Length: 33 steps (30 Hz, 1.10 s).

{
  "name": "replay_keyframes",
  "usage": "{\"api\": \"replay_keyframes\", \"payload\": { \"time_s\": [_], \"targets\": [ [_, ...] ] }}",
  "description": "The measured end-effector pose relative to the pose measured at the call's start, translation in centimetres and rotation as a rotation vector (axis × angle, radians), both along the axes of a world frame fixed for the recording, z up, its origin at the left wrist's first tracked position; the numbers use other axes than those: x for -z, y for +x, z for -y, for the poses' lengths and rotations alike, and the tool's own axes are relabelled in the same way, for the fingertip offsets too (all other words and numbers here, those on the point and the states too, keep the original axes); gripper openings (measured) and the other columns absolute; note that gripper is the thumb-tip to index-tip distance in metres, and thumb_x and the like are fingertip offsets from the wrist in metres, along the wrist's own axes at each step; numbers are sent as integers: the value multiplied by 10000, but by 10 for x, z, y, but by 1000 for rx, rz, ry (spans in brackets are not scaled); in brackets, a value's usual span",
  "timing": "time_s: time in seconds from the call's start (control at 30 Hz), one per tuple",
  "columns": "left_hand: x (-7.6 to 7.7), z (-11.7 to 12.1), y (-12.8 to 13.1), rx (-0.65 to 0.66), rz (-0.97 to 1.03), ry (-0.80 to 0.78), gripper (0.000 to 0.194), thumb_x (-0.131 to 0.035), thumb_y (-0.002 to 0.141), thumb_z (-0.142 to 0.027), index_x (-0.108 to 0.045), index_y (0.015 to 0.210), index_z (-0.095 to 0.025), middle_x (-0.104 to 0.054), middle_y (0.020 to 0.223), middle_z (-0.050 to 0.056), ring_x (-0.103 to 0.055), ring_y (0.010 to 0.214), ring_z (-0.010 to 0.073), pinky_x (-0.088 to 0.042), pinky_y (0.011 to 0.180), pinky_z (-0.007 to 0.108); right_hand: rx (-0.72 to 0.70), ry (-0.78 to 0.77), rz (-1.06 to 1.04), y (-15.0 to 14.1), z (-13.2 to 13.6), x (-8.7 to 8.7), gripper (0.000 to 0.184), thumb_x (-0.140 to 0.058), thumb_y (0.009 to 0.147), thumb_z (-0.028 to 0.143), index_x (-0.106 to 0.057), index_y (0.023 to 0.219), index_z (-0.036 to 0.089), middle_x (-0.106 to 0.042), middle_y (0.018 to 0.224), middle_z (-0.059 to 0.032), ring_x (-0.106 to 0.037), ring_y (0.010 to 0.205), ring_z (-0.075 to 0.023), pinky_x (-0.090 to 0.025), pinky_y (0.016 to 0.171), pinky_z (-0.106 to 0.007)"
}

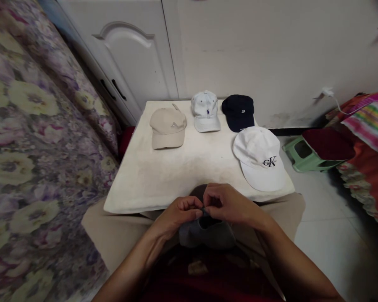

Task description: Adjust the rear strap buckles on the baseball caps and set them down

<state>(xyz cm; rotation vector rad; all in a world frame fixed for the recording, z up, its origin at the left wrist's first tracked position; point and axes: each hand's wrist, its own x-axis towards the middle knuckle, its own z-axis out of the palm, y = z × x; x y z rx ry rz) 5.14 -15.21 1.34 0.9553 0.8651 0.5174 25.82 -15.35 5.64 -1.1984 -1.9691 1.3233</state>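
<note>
A grey baseball cap [208,235] rests in my lap at the table's near edge, its back opening towards me. My left hand [187,209] pinches the cap's back strap from the left. From the other side my right hand [225,202] pinches the same strap, and the fingertips of both hands nearly meet there. The strap's fastening is too small and too covered by fingers to make out. Part of the cap's darker far side shows behind the hands.
On the cream-covered table [138,167] lie a beige cap [167,126], a pale blue cap [205,111], a navy cap [238,112] and a white cap [260,157]. A floral curtain [50,167] hangs at left. A green stool [302,155] stands right, beside a bed [374,167].
</note>
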Motion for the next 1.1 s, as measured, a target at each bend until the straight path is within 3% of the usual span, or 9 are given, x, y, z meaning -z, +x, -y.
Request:
{"api": "replay_keyframes", "payload": {
  "time_s": [0.3,0.43,0.73,0.97,1.1],
  "targets": [
    [-5,-2,1,62,-75,95,245,-759,729,-356,-643,791,-149,-554,675,-28,-433,602,102,-297,589,236,12,35,-19,-1,0,0,100,-633,774,113,-584,729,187,-583,771,21,-523,662,-113,-372,559,-227],
    [-4,-1,0,16,-79,64,226,-755,749,-348,-655,798,-151,-550,666,-34,-425,585,95,-294,577,234,19,-18,-82,5,1,1,43,-621,836,161,-625,811,195,-613,822,8,-555,726,-132,-409,620,-242],
    [-2,-3,-1,0,-35,74,203,-762,735,-320,-675,777,-141,-602,706,-14,-472,648,103,-321,619,232,83,-133,-147,3,5,13,33,-629,840,184,-608,823,202,-598,716,27,-535,640,-125,-390,557,-237],
    [-6,-3,1,60,-65,100,228,-756,743,-344,-666,804,-143,-607,710,-12,-470,637,109,-315,612,240,91,-81,-134,-1,5,13,58,-644,822,161,-618,779,191,-606,767,14,-541,660,-123,-395,568,-242],
    [-7,-4,2,27,-71,83,210,-752,738,-335,-670,792,-149,-612,715,-10,-486,649,118,-333,631,245,102,-67,-171,-1,5,12,46,-652,843,185,-634,802,194,-610,788,10,-547,683,-126,-417,604,-252]
  ]
}}
